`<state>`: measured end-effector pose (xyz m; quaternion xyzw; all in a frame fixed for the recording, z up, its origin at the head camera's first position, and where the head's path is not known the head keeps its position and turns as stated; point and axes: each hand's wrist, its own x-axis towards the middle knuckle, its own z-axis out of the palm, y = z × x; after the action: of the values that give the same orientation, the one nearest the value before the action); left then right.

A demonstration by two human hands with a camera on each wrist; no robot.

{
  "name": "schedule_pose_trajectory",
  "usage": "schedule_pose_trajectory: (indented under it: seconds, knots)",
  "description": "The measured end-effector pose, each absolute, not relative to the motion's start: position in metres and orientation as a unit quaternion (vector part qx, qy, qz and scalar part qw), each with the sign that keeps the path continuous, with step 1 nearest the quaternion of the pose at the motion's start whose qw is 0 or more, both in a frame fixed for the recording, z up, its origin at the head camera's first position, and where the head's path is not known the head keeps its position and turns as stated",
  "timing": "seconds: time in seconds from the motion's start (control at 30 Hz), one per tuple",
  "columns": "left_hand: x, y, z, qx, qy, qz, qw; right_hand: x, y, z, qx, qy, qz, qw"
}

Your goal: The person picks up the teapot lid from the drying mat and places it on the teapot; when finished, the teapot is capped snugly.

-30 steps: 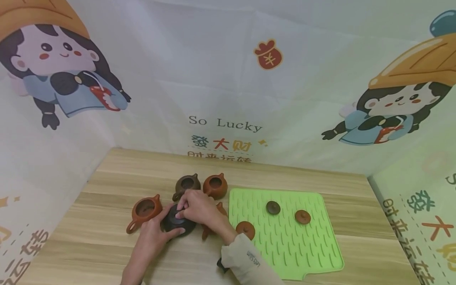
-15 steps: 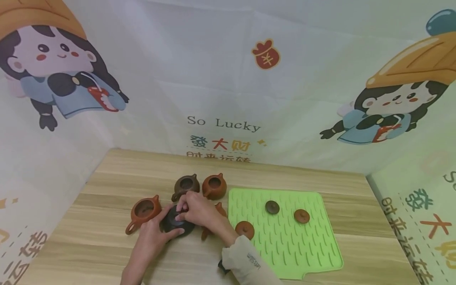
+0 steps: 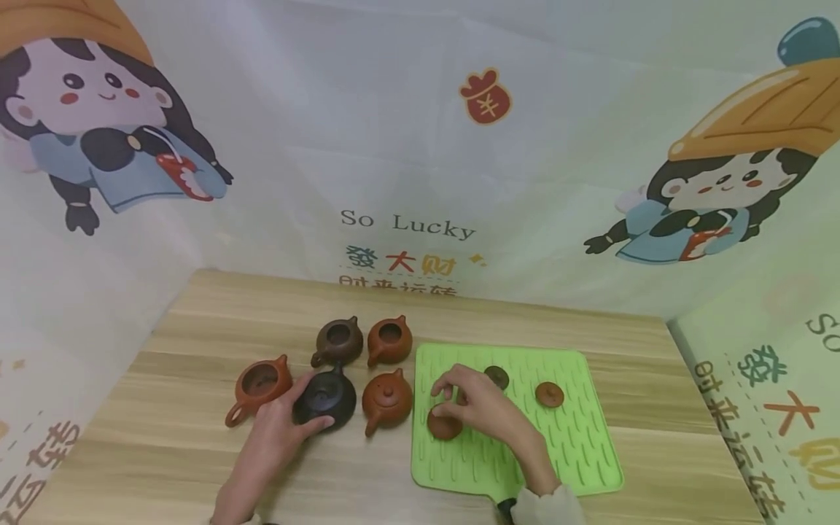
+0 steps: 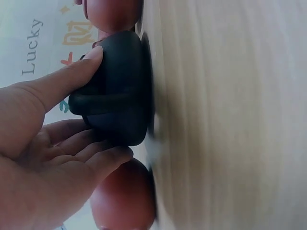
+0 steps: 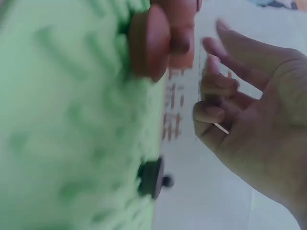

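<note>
My left hand (image 3: 278, 426) holds the black teapot (image 3: 336, 408), thumb on one side and fingers on the other; in the left wrist view the teapot's handle (image 4: 105, 103) faces the camera. A lid with a knob sits on this teapot. My right hand (image 3: 488, 408) hovers over the green mat (image 3: 525, 459), above a reddish-brown lid (image 3: 445, 429). From the right wrist, its loosely curled fingers (image 5: 211, 112) are apart from that lid (image 5: 156, 43) and hold nothing. Beside the black teapot stands an orange-brown teapot (image 3: 387, 401) with its lid on.
Three lidless teapots stand around: a reddish one (image 3: 265, 379) at left, a dark brown one (image 3: 341, 341) and an orange one (image 3: 391, 339) behind. A dark brown lid (image 3: 496, 378) and an orange-brown lid (image 3: 550, 394) lie on the mat. A printed cloth (image 3: 394, 146) hangs behind the table.
My right hand has left the black teapot's lid and moved right, over the mat. The lidded orange-brown teapot now shows fully. My left hand stays on the black teapot.
</note>
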<state>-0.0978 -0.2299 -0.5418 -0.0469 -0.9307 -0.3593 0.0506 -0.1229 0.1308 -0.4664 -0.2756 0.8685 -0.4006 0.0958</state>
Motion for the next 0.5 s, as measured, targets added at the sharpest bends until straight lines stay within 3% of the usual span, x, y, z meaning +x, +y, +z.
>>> schedule_pose_trajectory:
  seconds: [0.17, 0.4, 0.5]
  knots:
    - [-0.105, -0.231, -0.547, -0.058, -0.936, -0.341, 0.058, -0.137, 0.160, -0.527, -0.299, 0.856, -0.412, 0.092]
    - [-0.104, -0.234, -0.549, -0.094, -0.933, -0.320, 0.133, -0.117, 0.150, -0.486, -0.295, 0.847, -0.425, 0.121]
    - [-0.092, -0.236, -0.509, -0.081, -0.932, -0.318, 0.152, -0.115, 0.150, -0.488, -0.299, 0.841, -0.436, 0.115]
